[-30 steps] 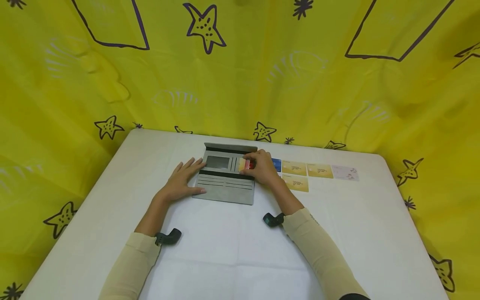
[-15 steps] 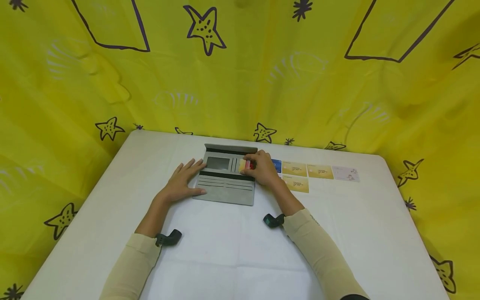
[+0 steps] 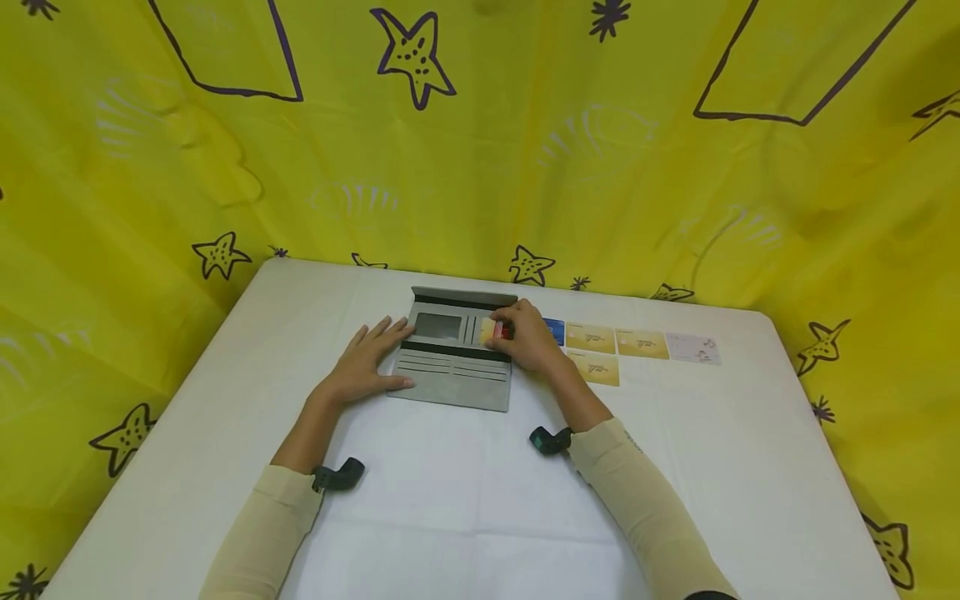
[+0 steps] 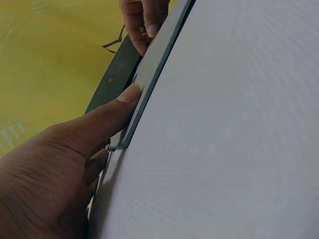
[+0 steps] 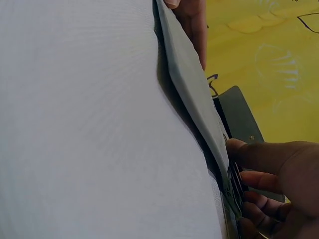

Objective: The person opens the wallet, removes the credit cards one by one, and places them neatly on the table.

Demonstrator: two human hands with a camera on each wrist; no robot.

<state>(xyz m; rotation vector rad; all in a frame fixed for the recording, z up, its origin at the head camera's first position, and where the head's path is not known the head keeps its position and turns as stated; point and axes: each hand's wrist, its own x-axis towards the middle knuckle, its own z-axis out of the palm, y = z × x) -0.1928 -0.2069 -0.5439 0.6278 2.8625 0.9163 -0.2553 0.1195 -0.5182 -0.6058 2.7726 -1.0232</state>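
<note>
A grey long wallet [image 3: 450, 393] lies unfolded on the table, with card slots on both halves and a dark window [image 3: 438, 326] on the far half. My right hand [image 3: 531, 337] pinches a yellow and red card [image 3: 488, 330] at the far half's right slots; its fingers hide part of the card. With fingers spread, my left hand [image 3: 362, 368] rests along the wallet's left side. Its thumb [image 4: 130, 93] presses on the near edge in the left wrist view. The raised flap [image 5: 240, 113] with a snap stands behind, in the right wrist view.
Right of the wallet lie several cards: a blue card [image 3: 556, 331] partly behind my right hand, yellow cards [image 3: 590, 337], and a pale card [image 3: 693, 348]. A white cloth [image 3: 420, 533] covers the table. A yellow patterned curtain [image 3: 480, 167] hangs behind it.
</note>
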